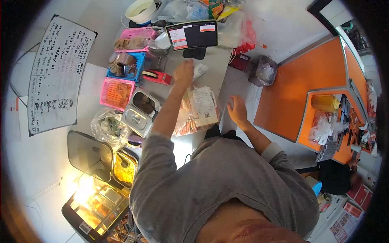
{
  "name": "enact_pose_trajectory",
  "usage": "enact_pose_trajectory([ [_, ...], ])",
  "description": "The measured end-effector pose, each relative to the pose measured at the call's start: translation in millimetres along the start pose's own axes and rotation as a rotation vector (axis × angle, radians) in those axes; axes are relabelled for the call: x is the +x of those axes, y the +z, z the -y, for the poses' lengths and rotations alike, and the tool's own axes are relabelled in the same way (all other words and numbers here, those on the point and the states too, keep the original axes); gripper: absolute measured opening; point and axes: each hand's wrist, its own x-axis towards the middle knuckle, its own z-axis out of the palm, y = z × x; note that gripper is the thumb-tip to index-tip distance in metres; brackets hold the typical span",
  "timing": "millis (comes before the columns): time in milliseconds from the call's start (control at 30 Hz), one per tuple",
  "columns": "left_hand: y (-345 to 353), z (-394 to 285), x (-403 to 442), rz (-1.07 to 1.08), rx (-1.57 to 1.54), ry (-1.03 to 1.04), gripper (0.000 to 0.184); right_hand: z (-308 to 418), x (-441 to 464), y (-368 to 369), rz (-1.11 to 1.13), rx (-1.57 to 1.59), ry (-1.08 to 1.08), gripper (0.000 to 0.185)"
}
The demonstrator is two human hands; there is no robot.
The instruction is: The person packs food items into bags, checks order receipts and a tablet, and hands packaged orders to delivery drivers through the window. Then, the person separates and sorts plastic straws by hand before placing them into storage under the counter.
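Note:
My left hand point(184, 73) is stretched over the counter, just below the tablet point(192, 35) and left of a crumpled white piece point(200, 70). Its fingers look bunched and are partly hidden, so what they hold, if anything, does not show. My right hand point(237, 109) hovers off the counter's right edge, fingers apart and holding nothing. Between my hands lies a clear plastic bag point(185, 117) with reddish contents. A printed paper slip point(204, 103) rests on it. A red tape dispenser point(157, 77) stands left of my left hand.
Pink point(117, 94) and blue baskets point(138, 67) line the counter's left side, beside metal food containers point(137, 120). A lit warming case point(99, 206) is at lower left. A bin point(264, 71) stands right of the counter, near an orange partition point(304, 85). Another person point(335, 177) is at far right.

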Motion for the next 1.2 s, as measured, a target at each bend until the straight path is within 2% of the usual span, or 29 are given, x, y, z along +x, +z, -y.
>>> enact_pose_trajectory([
  [33,-39.8,-1.6,-13.6,-0.253,-0.194,-0.013,0.023,50.9,27.9,-42.2,0.215,-0.016,-0.068,0.045],
  [67,-80.3,-2.3,-31.5,-0.418,-0.352,0.029,0.024,97.0,46.3,-65.3,0.431,-0.031,-0.134,0.053],
  [100,-106.5,3.7,-50.1,-0.582,-0.511,0.069,0.025,123.7,49.7,-52.8,0.383,0.082,-0.327,0.054],
  [133,-114.9,19.2,-61.7,-0.652,-0.567,0.082,0.025,149.7,53.7,-39.0,0.328,0.194,-0.524,0.054],
  [167,-123.6,32.1,-72.7,-0.726,-0.622,0.098,0.025,169.9,49.7,-16.2,0.271,0.160,-0.613,0.052],
  [233,-159.3,33.0,-109.9,-0.742,-0.618,0.057,0.023,185.2,36.8,33.3,0.276,0.130,-0.666,0.046],
  [300,-176.3,40.5,-141.0,-0.671,-0.577,-0.017,0.019,186.9,35.8,67.5,0.401,0.144,-0.592,0.039],
  [400,-170.3,56.0,-174.4,-0.756,-0.690,-0.023,0.018,175.2,53.7,58.6,0.461,0.753,0.092,0.028],
  [433,-163.2,61.0,-180.2,-0.799,-0.717,-0.004,0.018,168.3,64.0,45.1,0.386,0.779,0.043,0.027],
  [500,-144.4,65.7,-188.4,-0.770,-0.882,-0.151,0.018,163.1,88.1,-11.2,0.230,0.816,-0.046,0.027],
  [533,-133.3,69.0,-192.7,-0.767,-0.922,-0.169,0.019,169.9,107.1,-58.0,0.260,0.852,0.104,0.023],
  [567,-124.0,65.8,-191.5,-0.759,-0.976,-0.167,0.020,164.4,119.3,-87.5,0.246,0.897,0.080,0.023],
  [600,-119.4,53.0,-191.3,-0.799,-0.885,-0.263,0.020,154.8,131.0,-115.7,0.216,0.930,0.051,0.022],
  [633,-114.5,53.4,-187.4,-0.658,-0.943,-0.163,0.023,142.7,145.1,-150.8,0.173,0.955,0.023,0.022],
  [667,-121.4,24.8,-184.8,-0.607,-1.204,-0.274,0.025,139.3,156.4,-198.2,0.027,0.897,-0.124,0.020],
  [700,-118.5,14.3,-177.4,-0.567,-1.161,-0.209,0.025,139.3,165.1,-247.5,-0.105,0.829,-0.269,0.019],
  [733,-95.5,17.9,-166.4,-0.578,-1.166,-0.164,0.024,127.2,180.6,-295.7,-0.506,0.336,-0.575,0.021],
  [800,-95.5,-17.1,-148.9,-0.437,-1.093,-0.089,0.026,105.8,212.4,-396.8,-0.592,0.251,-0.543,0.026],
  [833,-92.5,-35.6,-139.1,-0.408,-1.073,-0.085,0.027,104.0,222.0,-445.7,-0.307,0.685,-0.219,0.029],
  [867,-97.0,-65.2,-129.7,-0.433,-1.038,-0.072,0.026,108.6,231.5,-492.9,-0.361,0.602,-0.186,0.020],
  [900,-91.6,-83.6,-119.2,-0.413,-1.049,-0.037,0.027,104.5,242.3,-525.6,-0.491,0.584,-0.197,0.018],
  [933,-87.3,-99.3,-106.9,-0.393,-1.055,-0.003,0.028,70.7,276.4,-560.6,-0.490,0.561,-0.200,0.039],
  [1000,-73.3,-132.7,-82.2,-0.373,-1.057,0.043,0.029,32.7,307.8,-622.1,-0.603,0.252,-0.311,0.036],
  [1067,-61.5,-174.1,-68.8,-0.337,-1.082,0.060,0.028,-28.6,342.1,-674.8,-0.557,0.234,-0.260,0.038],
  [1133,-55.7,-212.6,-64.7,-0.303,-1.092,0.085,0.028,-102.0,372.1,-720.6,-0.562,0.200,-0.165,0.030],
  [1200,-36.1,-224.8,-68.4,-0.253,-1.122,0.042,0.029,-183.3,407.2,-746.5,-0.617,0.745,-0.290,0.024],
])
